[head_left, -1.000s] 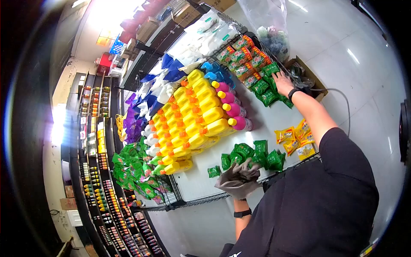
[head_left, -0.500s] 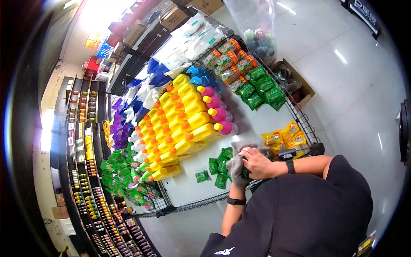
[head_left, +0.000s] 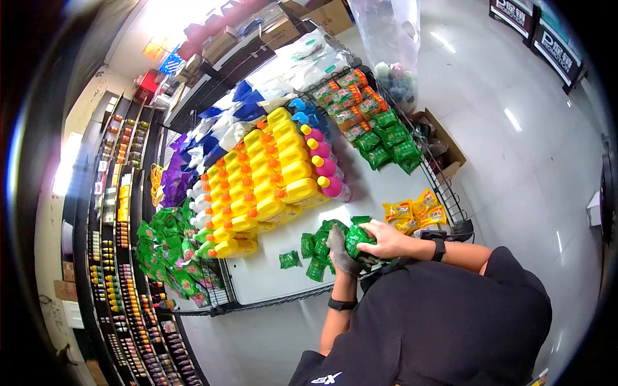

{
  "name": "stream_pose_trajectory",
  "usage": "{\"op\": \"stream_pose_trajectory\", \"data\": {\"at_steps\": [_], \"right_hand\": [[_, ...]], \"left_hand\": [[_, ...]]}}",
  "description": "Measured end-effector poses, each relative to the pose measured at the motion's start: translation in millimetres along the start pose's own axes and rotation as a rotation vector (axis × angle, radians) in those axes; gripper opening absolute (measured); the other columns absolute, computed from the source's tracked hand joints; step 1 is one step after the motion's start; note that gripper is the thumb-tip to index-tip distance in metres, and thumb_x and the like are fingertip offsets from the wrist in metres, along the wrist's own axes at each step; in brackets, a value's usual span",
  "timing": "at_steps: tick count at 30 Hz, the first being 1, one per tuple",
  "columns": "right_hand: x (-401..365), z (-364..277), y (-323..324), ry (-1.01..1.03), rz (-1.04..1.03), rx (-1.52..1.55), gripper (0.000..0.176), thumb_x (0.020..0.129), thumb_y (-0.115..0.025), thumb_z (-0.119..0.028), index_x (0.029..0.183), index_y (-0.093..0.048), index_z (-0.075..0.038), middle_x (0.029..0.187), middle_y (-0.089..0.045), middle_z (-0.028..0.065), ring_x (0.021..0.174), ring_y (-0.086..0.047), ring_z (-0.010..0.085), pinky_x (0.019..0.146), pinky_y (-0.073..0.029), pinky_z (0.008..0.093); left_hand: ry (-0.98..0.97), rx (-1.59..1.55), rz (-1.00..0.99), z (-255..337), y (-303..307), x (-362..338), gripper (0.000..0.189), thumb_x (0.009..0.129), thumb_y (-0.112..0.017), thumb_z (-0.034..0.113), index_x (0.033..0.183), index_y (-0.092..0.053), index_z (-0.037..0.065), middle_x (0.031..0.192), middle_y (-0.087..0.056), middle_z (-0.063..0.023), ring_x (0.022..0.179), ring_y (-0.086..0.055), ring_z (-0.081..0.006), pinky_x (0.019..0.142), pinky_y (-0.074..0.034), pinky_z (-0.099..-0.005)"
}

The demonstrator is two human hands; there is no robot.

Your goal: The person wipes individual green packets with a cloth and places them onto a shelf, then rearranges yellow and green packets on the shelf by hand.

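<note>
Green packet point(head_left: 358, 240), long axis unclear, pinched by right hand point(head_left: 389, 240) at three o'clock; grey-covered left hand point(head_left: 342, 253) at eight, its grip hard to judge. Loose green packets point(head_left: 321, 246) at nine, left hand nearer. Farther: yellow packets point(head_left: 425, 202), two o'clock.

The packet point(head_left: 358, 239) is green, the glove point(head_left: 340, 252) grey.

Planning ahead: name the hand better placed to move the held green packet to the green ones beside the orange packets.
Right, likely: the right hand grips the packet and is nearer the green rows; the left hand, grey-covered, is farther.
</note>
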State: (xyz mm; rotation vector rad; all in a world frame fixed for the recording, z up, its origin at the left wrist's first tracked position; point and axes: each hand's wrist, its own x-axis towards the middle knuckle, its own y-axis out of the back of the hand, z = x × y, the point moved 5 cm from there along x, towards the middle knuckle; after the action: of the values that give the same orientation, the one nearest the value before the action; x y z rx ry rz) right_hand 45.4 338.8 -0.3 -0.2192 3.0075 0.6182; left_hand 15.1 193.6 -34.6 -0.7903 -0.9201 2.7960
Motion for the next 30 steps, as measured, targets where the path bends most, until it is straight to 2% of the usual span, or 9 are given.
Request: {"op": "stream_pose_trajectory", "data": {"at_steps": [5, 10, 15, 17, 18, 21, 24, 29, 30], "right_hand": [[-2, -25, -13, 0.151, -0.145, 0.120, 0.055, 0.078, -0.076, -0.023, 0.119, -0.050, 0.003, 0.098, -0.064, 0.0268, 0.092, -0.066, 0.0416, 0.081, -0.052, 0.0449], [9, -44, -29, 0.123, -0.337, 0.098, 0.060, 0.074, -0.076, -0.018, 0.118, -0.040, 0.000, 0.099, -0.063, 0.0295, 0.096, -0.064, 0.0429, 0.084, -0.051, 0.0452], [5, -13, -65, 0.020, -0.311, 0.195, 0.052, 0.078, -0.083, -0.027, 0.105, -0.047, 0.000, 0.090, -0.063, 0.0142, 0.071, -0.065, 0.0184, 0.063, -0.053, 0.0358], [8, 4, -76, -0.229, -0.449, 0.454, 0.039, 0.083, -0.080, -0.018, 0.102, -0.051, 0.000, 0.090, -0.064, 0.0094, 0.063, -0.064, 0.0144, 0.054, -0.054, 0.0316], [11, 15, -82, -0.254, -0.438, 0.492, 0.034, 0.085, -0.078, -0.013, 0.104, -0.052, -0.002, 0.091, -0.064, 0.0057, 0.060, -0.064, 0.0133, 0.050, -0.053, 0.0288], [17, 32, -88, -0.241, -0.525, 0.555, 0.027, 0.085, -0.078, -0.011, 0.101, -0.058, -0.003, 0.091, -0.064, 0.0023, 0.072, -0.065, 0.0121, 0.060, -0.055, 0.0282], [32, 63, -106, -0.291, -0.587, 0.627, 0.021, 0.083, -0.076, -0.005, 0.099, -0.063, -0.005, 0.087, -0.066, 0.0015, 0.071, -0.063, 0.0105, 0.065, -0.055, 0.0270], [57, 144, -129, -0.594, -0.488, 0.508, 0.038, 0.081, -0.077, -0.003, 0.115, -0.062, -0.002, 0.089, -0.069, 0.0048, 0.065, -0.064, 0.0136, 0.058, -0.054, 0.0278], [60, 156, -128, -0.635, -0.431, 0.436, 0.042, 0.079, -0.078, -0.005, 0.118, -0.061, -0.001, 0.089, -0.069, 0.0057, 0.063, -0.064, 0.0139, 0.057, -0.054, 0.0282]], "left_hand": [[-0.082, 0.100, 0.113, -21, 39, 2, 0.041, 0.103, -0.047, 0.041, 0.115, -0.062, 0.005, 0.099, -0.068, -0.0100, 0.080, -0.067, -0.0214, 0.070, -0.056, -0.0340], [0.052, -0.105, -0.210, -35, 57, 13, 0.047, 0.103, -0.040, 0.052, 0.108, -0.060, 0.011, 0.100, -0.062, -0.0021, 0.086, -0.061, -0.0149, 0.075, -0.051, -0.0291], [-0.594, 1.278, -0.034, 25, 69, -9, 0.024, 0.100, -0.048, 0.016, 0.111, -0.064, 0.002, 0.097, -0.065, -0.0046, 0.090, -0.063, -0.0145, 0.077, -0.051, -0.0293], [-0.461, 1.259, 0.156, 35, 77, -20, 0.022, 0.098, -0.049, 0.013, 0.105, -0.067, 0.001, 0.089, -0.066, -0.0064, 0.085, -0.063, -0.0128, 0.074, -0.050, -0.0291], [-0.779, 1.342, 0.115, 41, 77, -31, 0.021, 0.093, -0.053, 0.004, 0.107, -0.068, -0.001, 0.095, -0.072, -0.0100, 0.082, -0.067, -0.0169, 0.071, -0.052, -0.0301], [-0.418, 0.723, 0.209, 28, 131, -26, 0.022, 0.091, -0.054, 0.002, 0.108, -0.068, -0.001, 0.100, -0.072, -0.0114, 0.086, -0.068, -0.0175, 0.075, -0.053, -0.0313], [-0.789, 0.844, 0.238, 44, 144, -43, 0.031, 0.093, -0.062, 0.016, 0.115, -0.068, -0.006, 0.102, -0.070, -0.0084, 0.087, -0.066, -0.0168, 0.082, -0.053, -0.0304], [-0.780, 0.236, 0.671, 92, 185, -97, 0.025, 0.096, -0.062, 0.020, 0.093, -0.068, -0.004, 0.087, -0.067, -0.0083, 0.073, -0.065, -0.0197, 0.069, -0.057, -0.0358], [-0.697, 0.263, 0.638, 96, 206, -101, 0.045, 0.096, -0.060, 0.044, 0.107, -0.060, 0.000, 0.088, -0.061, -0.0108, 0.078, -0.065, -0.0299, 0.067, -0.056, -0.0472]]}}
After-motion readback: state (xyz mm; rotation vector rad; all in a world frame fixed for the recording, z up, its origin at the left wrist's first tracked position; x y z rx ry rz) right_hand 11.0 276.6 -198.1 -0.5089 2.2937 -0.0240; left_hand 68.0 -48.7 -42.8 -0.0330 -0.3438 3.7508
